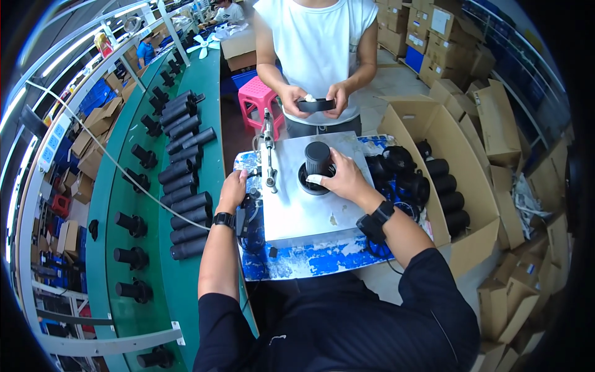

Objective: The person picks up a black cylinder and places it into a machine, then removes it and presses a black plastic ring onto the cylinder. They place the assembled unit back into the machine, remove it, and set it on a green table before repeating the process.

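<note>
On the metal plate (297,217) stands a black ribbed cylinder (318,158), upright in a wider round black base. My right hand (346,180) curls round its right side, with thumb and fingers at the base. My left hand (233,189) is closed at the plate's left edge, by a small dark fitting beside a metal clamp-like fixture (268,149); what its fingers hold is hidden. Across the plate, a person in a white sleeveless top holds a black ring (315,105) in both hands.
Left runs a green conveyor (155,273) with rows of black cylinders (192,235) and flanged parts (131,257). Round black parts (400,170) lie right of the plate on the worn blue table (291,263). An open carton (474,239) holds black cylinders; a pink stool (257,93) stands behind.
</note>
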### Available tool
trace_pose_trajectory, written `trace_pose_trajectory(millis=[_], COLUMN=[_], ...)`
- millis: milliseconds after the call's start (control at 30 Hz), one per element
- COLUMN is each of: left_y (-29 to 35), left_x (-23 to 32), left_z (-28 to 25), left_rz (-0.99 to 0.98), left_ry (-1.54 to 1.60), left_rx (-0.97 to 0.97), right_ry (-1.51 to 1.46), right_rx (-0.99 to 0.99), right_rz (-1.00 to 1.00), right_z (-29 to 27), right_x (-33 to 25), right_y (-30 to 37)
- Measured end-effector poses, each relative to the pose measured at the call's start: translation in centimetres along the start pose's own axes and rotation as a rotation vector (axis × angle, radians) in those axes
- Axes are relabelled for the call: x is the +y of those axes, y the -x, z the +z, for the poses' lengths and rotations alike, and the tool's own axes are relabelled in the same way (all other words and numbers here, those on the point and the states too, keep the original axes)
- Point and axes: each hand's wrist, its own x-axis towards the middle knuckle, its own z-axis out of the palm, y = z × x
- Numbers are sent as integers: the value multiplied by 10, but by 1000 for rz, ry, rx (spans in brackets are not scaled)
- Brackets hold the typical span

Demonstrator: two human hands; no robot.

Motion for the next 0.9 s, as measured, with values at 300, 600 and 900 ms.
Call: trace_pose_trajectory(millis=[300,600,900], left_y=[171,340,369], left_x=[86,65,69], left_z=[-25,-45,-74], left_rz=[238,41,98], left_ry=[372,622,84], left_rx=[361,404,644], right_ry=[-47,-534,-268], right_rx=[40,140,-463], right_rz=[-15,-653,-725], right_z=[2,-80,149], right_x=[0,-184,-172], right_y=[2,20,154])
